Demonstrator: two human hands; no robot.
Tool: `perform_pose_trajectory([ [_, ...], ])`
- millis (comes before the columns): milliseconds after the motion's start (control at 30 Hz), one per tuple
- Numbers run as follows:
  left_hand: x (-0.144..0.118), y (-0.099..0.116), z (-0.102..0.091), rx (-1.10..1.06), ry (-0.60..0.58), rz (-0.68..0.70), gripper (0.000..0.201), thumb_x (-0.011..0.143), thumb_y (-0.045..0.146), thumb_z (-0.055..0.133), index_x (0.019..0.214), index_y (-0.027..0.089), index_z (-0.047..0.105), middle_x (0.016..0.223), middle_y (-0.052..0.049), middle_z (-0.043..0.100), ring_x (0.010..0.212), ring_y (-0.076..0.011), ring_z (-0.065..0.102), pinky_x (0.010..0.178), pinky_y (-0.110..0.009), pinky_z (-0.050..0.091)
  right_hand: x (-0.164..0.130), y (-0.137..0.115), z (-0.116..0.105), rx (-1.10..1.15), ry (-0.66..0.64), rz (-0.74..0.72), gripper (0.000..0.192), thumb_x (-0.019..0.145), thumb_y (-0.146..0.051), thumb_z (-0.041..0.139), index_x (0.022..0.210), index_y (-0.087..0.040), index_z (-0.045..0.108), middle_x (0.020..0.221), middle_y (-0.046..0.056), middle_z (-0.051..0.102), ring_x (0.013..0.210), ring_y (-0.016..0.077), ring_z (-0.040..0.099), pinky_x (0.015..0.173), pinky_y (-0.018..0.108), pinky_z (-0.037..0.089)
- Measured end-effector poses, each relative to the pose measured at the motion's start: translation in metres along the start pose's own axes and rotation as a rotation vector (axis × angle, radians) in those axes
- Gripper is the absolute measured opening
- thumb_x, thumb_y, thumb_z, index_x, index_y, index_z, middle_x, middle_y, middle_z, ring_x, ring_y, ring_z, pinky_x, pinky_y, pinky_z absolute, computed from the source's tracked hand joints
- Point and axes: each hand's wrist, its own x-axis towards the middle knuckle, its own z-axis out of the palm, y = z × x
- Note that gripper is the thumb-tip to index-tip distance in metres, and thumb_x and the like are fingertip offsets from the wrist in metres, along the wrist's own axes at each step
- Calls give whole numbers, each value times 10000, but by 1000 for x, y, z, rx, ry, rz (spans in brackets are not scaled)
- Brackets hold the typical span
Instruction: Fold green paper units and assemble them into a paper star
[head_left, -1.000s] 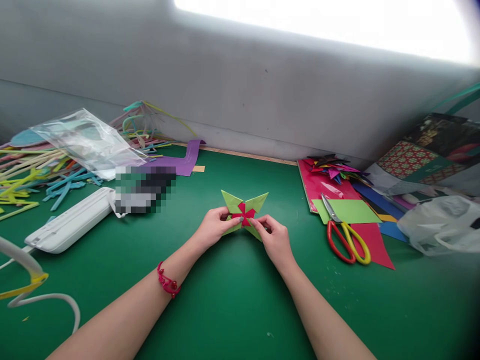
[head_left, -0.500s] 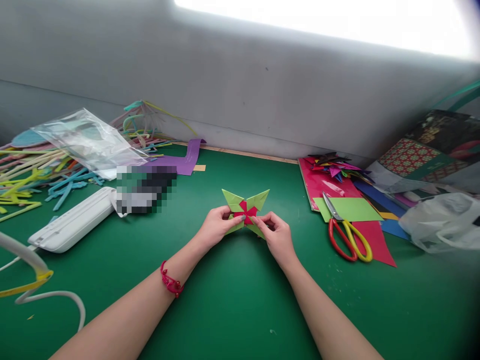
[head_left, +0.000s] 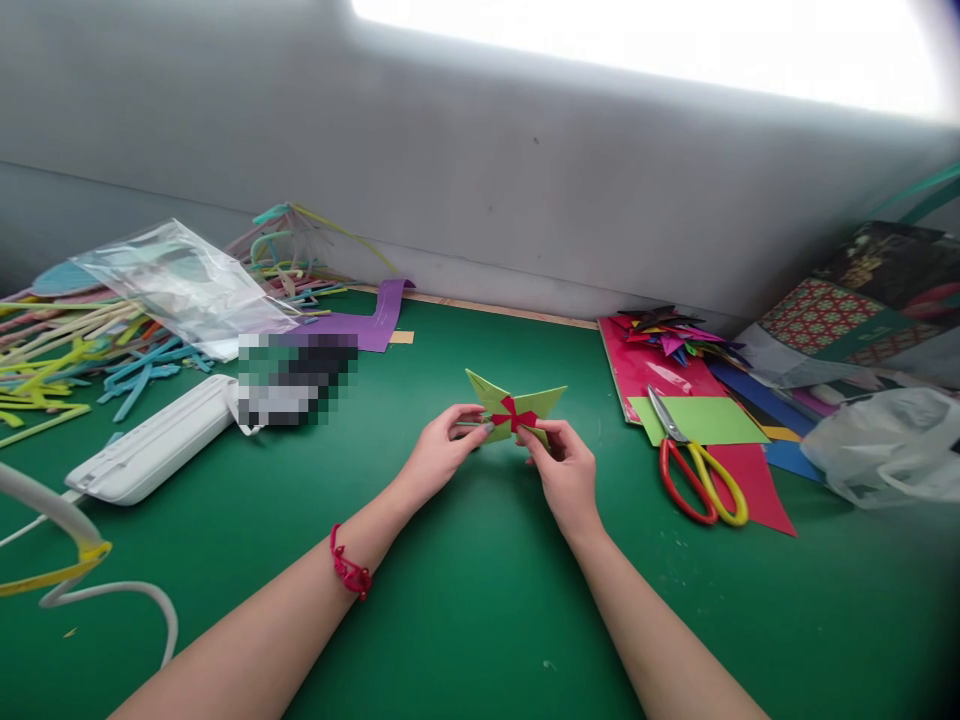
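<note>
A folded paper star (head_left: 516,410), light green with a red centre, is held up in front of me above the green tabletop. My left hand (head_left: 448,445) pinches its left side between thumb and fingers. On the right side my right hand (head_left: 564,470) grips it, the thumb lying near the red middle. Two green points of the star stick up and away from me; its lower points are partly covered by my fingers. A red bracelet (head_left: 350,565) circles my left wrist.
Scissors (head_left: 694,465) with red and yellow handles lie on green paper (head_left: 727,420) at the right, by folded paper pieces (head_left: 686,338) and a plastic bag (head_left: 889,440). Leftward are a white power strip (head_left: 154,440), purple paper (head_left: 349,330) and pipe cleaners (head_left: 67,330).
The paper star has shifted slightly right and turned, its upper points now tipped to the right. My right hand moved a little right with it, while my left hand keeps its hold.
</note>
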Motion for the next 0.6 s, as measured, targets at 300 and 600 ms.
perform_pose_trajectory([
  [300, -5, 17, -1, -519, -226, -262, 637, 806, 623, 305, 1110, 108, 523, 1003, -165, 642, 908, -270, 618, 795, -410, 478, -2, -1, -5, -200, 16, -299, 209, 811, -192, 494, 960, -245, 630, 1094, 33, 614, 950, 187, 580, 789, 336, 506],
  [600, -5, 17, -1, -429, -94, -248, 353, 678, 256, 683, 987, 105, 606, 1003, -125, 656, 858, -245, 629, 777, -364, 496, -4, -1, -3, -317, -238, -366, 389, 723, -5, 374, 930, -256, 588, 1121, -15, 611, 1186, 175, 436, 978, 382, 383],
])
